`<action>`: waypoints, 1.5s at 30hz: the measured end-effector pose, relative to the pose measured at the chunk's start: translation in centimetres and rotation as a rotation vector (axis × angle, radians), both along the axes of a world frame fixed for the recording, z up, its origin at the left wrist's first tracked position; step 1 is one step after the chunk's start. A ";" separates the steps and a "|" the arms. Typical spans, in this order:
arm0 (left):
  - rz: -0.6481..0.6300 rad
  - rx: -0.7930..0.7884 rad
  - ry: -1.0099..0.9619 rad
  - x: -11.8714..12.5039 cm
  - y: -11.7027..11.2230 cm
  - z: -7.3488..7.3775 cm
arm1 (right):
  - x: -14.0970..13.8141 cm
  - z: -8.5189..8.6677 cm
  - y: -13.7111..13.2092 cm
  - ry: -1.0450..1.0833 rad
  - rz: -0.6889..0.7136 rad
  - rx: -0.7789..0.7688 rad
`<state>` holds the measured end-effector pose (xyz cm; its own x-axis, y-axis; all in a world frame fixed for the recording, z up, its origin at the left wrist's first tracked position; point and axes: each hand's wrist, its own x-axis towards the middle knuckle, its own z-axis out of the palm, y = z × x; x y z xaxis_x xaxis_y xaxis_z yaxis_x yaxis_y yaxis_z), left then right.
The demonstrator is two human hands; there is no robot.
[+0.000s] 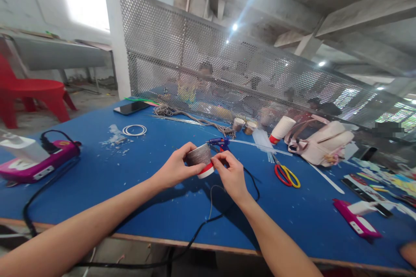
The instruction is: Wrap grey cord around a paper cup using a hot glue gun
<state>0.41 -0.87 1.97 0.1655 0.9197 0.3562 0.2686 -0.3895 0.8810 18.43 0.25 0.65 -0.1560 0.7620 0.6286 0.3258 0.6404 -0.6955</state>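
Blue table (136, 207), with a left hand (175, 166) and a right hand (232, 177) at a tilted, cord-wrapped cup (199, 156) held above it.
Just beyond the cup is a blue glue gun (220, 142). Left thumb and fingers clamp the cup's sides; right thumb and fingertips are together at its red band (207, 168), what they pinch unclear. Thin gray cord (211, 202) loops below.

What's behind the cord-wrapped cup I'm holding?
Behind the cord-wrapped cup show a blue glue gun and the tabletop. The right hand seems to hide the gun's lower part; whatever the cup covers can't be seen.
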 end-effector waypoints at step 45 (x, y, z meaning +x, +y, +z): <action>0.121 0.463 0.363 -0.6 0.0 -0.1 | -0.4 -0.4 -0.7 -0.263 -0.124 0.310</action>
<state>-0.14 -0.87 1.82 0.2553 0.7019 0.6649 0.5870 -0.6590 0.4703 18.07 -0.48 0.30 -0.2608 0.5663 0.7819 0.5545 0.7508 -0.3589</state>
